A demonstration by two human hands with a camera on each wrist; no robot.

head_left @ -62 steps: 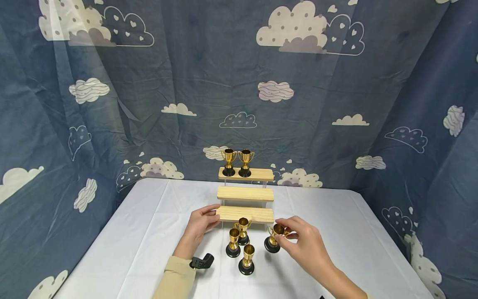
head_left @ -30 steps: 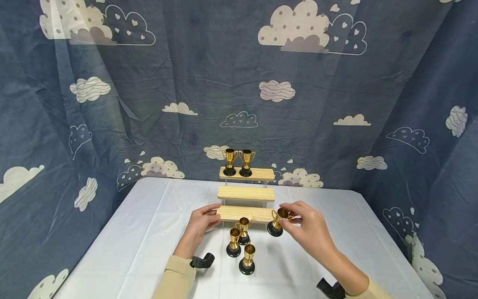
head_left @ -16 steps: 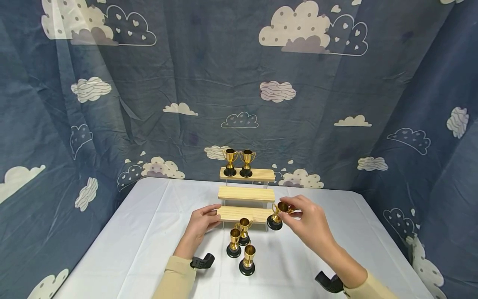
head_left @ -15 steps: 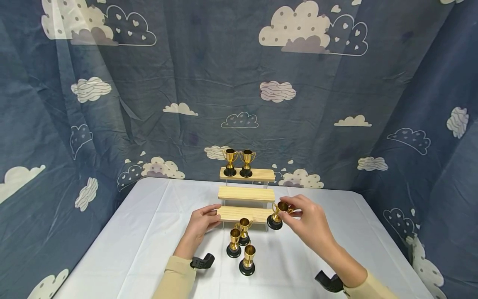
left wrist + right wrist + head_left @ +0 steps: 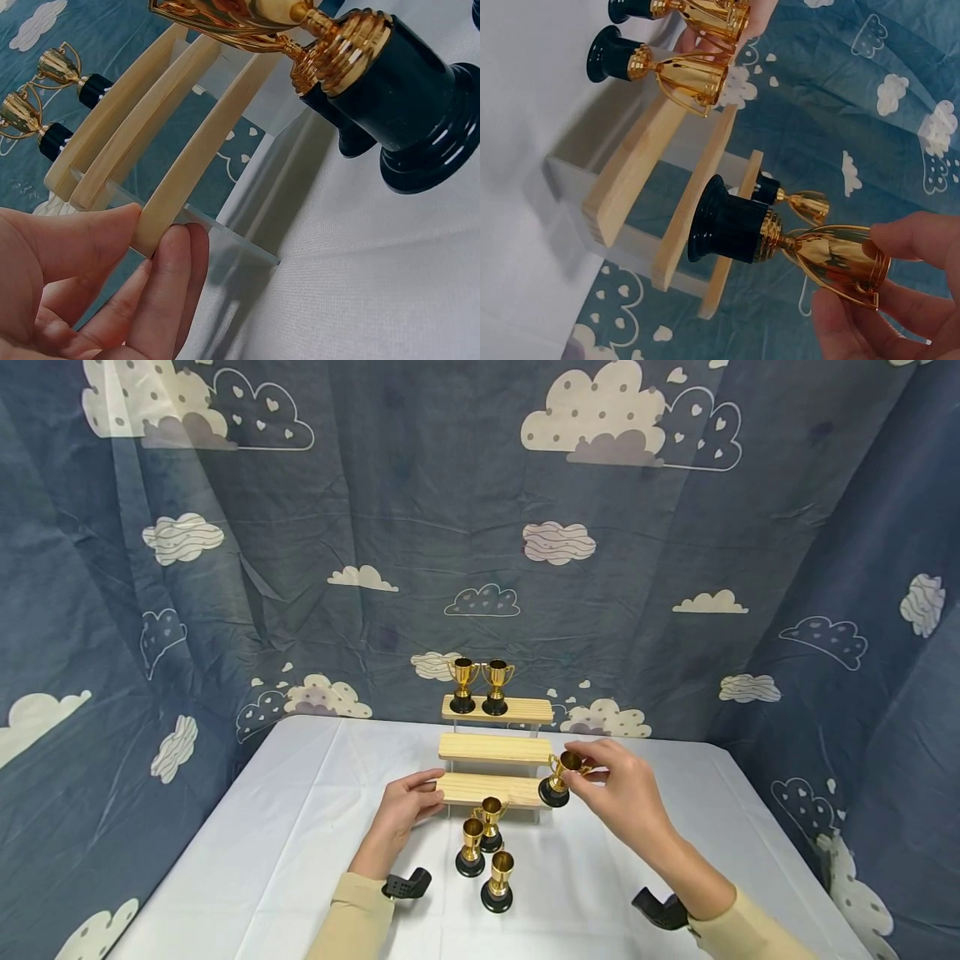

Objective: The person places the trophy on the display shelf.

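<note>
My right hand point(image 5: 621, 789) pinches a small gold trophy cup point(image 5: 840, 251) by its bowl, thumb on one side and fingers on the other. In the head view its black base overlaps the right end of the lowest shelf of a three-tier wooden display stand point(image 5: 491, 787). At that shelf's left end, my left hand point(image 5: 405, 810) grips the board between thumb and fingers, as the left wrist view shows point(image 5: 142, 247). Two trophies point(image 5: 479, 687) stand side by side on the left of the top shelf.
Three more trophies point(image 5: 472, 847) stand upright on the white-covered table point(image 5: 300, 827), just in front of the stand. Clear supports point(image 5: 577, 187) carry the shelves. A dark blue cloud-print curtain point(image 5: 420, 510) hangs behind and at the sides.
My right hand has lifted the trophy from near the table, moving it up and away to the lowest shelf's right end. My left hand stays at the shelf.
</note>
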